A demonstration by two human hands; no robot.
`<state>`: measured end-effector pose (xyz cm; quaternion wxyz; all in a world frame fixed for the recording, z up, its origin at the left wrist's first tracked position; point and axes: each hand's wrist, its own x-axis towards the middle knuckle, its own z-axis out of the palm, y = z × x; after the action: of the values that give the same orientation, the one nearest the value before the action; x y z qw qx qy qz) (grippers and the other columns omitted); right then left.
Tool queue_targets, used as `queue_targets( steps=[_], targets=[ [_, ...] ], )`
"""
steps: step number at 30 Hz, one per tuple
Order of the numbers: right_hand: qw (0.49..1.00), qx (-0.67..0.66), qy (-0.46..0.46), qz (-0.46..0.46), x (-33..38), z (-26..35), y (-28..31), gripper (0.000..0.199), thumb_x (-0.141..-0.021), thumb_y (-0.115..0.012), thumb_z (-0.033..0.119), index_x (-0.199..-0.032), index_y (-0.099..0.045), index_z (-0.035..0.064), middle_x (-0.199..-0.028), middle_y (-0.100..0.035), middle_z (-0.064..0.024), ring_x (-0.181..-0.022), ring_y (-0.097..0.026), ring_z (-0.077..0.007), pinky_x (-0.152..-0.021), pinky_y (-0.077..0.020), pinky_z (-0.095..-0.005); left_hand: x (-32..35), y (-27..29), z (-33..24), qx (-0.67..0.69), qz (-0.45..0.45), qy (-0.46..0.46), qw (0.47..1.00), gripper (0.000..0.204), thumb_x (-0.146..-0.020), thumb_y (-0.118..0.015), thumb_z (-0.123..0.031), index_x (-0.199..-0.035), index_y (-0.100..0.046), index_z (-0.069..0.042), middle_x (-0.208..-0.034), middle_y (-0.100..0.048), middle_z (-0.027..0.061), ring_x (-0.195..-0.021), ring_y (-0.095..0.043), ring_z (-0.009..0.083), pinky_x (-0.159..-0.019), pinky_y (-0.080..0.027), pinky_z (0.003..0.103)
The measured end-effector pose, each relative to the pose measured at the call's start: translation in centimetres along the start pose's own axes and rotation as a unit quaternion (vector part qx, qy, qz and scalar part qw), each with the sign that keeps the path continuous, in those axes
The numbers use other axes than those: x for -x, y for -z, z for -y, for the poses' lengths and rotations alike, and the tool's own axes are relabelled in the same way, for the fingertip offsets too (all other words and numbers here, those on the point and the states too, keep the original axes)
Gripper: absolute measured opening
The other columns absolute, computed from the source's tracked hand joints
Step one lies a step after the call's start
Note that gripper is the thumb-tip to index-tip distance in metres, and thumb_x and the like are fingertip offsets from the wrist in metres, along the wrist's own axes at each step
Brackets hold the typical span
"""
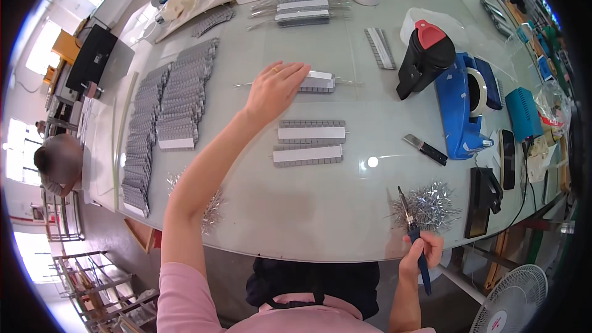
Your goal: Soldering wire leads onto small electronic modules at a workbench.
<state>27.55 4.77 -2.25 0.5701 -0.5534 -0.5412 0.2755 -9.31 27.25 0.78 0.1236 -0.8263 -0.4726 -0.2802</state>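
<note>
Flat across the left end of a bundle of grey segmented strips (320, 84) with a white band lies my left hand (275, 90), fingers stretched out. Thin silvery wires stick out of both ends of that bundle. Nearer to me, two more banded strip bundles (311, 131) lie one in front of the other, with only short ends showing. At the front right, my right hand (420, 251) is closed round what look like slim blue-handled nippers (414, 232), pointed away from me. Their metal tip is over the left edge of a silver heap of wire clippings (435, 205).
Long rows of grey strips (182, 92) cover the left side. Wired bundles (302, 6) lie at the back. On the right are a black cup with a red lid (428, 55), a blue tape dispenser (455, 111), a utility knife (425, 149) and a phone (507, 159). A person (58, 160) is at far left.
</note>
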Motion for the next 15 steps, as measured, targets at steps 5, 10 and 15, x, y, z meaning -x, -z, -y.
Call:
queue_targets(
  steps=[5,10,15],
  targets=[
    [0.999,0.005,0.020,0.025,-0.5,-0.1,0.2,0.019,-0.088,-0.057,0.016,-0.094,-0.049,-0.0004,-0.077,-0.055,-0.0095,-0.060,-0.058,-0.0178,-0.060,-0.0491,-0.0278,0.0,-1.4,1.0,0.013,0.031,-0.015,0.999,0.032,-0.087,-0.063,-0.012,-0.119,-0.062,-0.009,-0.115,-0.066,0.0084,-0.105,-0.062,0.0250,-0.096,-0.048,0.043],
    [1.000,-0.008,0.017,0.022,-0.3,-0.3,0.2,0.019,-0.088,-0.057,0.016,-0.094,-0.049,-0.0007,-0.077,-0.055,-0.0101,-0.060,-0.059,-0.0178,-0.060,-0.0491,-0.0277,-0.9,-0.4,0.4,0.052,0.061,-0.004,0.997,0.043,-0.085,-0.068,-0.019,-0.126,-0.060,-0.009,-0.122,-0.063,0.0101,-0.115,-0.057,0.0288,-0.095,-0.048,0.040],
    [0.999,-0.021,0.017,0.026,-0.2,-0.3,0.0,0.018,-0.088,-0.056,0.014,-0.094,-0.049,-0.0010,-0.079,-0.055,-0.0106,-0.062,-0.059,-0.0176,-0.060,-0.0496,-0.0282,-1.4,-0.2,1.4,0.149,0.187,0.090,0.967,0.053,-0.082,-0.070,-0.020,-0.131,-0.055,-0.008,-0.121,-0.061,0.0125,-0.111,-0.055,0.0311,-0.095,-0.046,0.038]
  ],
)
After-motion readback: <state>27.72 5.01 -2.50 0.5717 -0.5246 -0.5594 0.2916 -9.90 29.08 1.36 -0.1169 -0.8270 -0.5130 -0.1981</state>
